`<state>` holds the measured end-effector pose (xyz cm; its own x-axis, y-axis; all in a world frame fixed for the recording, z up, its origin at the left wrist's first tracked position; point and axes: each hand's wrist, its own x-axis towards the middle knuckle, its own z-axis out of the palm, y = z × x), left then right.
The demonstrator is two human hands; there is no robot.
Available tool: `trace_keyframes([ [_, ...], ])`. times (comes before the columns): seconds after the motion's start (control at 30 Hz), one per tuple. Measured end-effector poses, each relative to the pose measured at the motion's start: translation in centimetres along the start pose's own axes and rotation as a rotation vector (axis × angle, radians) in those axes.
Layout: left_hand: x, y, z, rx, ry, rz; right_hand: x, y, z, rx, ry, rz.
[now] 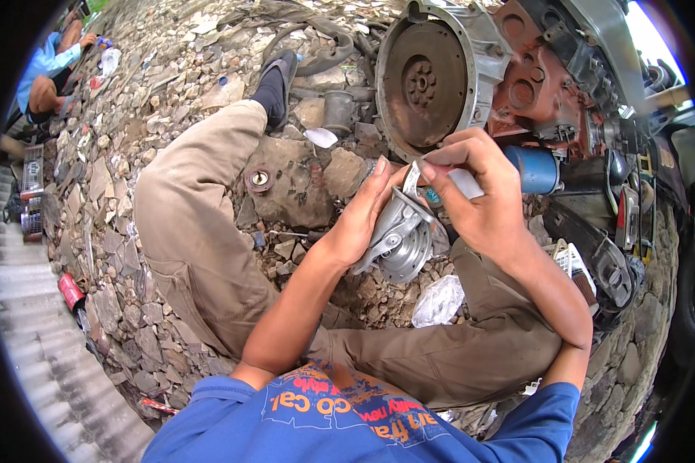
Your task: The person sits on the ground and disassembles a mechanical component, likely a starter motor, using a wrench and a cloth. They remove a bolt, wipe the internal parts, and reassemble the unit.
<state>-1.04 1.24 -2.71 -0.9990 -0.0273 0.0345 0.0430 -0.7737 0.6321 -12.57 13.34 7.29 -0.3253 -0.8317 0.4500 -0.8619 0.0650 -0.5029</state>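
A silver cast-metal housing (406,245) with a round ribbed base and a lever-like arm is held up in front of my lap. My left hand (359,220) is wrapped round its left side, fingers toward the top. At the upper end, my right hand (479,181) is closed, thumb and forefinger pinched at a narrow pale strip (411,180). A whitish sheet-like piece (466,184) shows beneath the right palm. I cannot tell whether it joins the strip. The fingers hide part of the housing's top.
An engine with a large brown flywheel (423,83) stands ahead, a blue oil filter (534,169) on its side. A small round metal part (259,180) lies on a flat stone. Clear plastic (439,301) rests by my leg. Another person (48,69) sits far left on rubble.
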Motion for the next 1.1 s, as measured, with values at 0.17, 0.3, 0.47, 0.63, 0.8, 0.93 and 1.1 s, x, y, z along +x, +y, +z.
trace_keyframes([
  [0.17, -0.3, 0.7, 0.1, 0.065, 0.013, -0.047, 0.4, 0.1, -0.4, -0.052, -0.069, -0.12],
  [0.3, -0.3, 0.4, 0.1, 0.113, 0.072, -0.059, 0.6, 0.1, -0.9, 0.01, -0.259, -0.195],
  [0.47, -0.1, 1.6, 1.5, 0.276, 0.059, -0.059, 0.4, 0.3, -1.1, 0.002, -0.159, -0.126],
  [0.63, -0.4, 1.9, 1.6, 0.306, 0.09, -0.096, 0.5, 0.3, -1.2, -0.021, -0.149, -0.124],
  [0.8, -0.3, 1.5, 1.1, 0.28, 0.072, -0.071, 0.5, 0.2, -0.7, 0.051, -0.206, -0.138],
  [0.93, -0.7, 1.9, 0.7, 0.227, 0.015, -0.101, 0.4, 0.4, -0.5, 0.011, -0.139, -0.104],
  [1.1, -0.3, 1.6, 0.6, 0.268, 0.054, -0.078, 0.5, 0.7, -0.3, -0.043, -0.073, -0.084],
])
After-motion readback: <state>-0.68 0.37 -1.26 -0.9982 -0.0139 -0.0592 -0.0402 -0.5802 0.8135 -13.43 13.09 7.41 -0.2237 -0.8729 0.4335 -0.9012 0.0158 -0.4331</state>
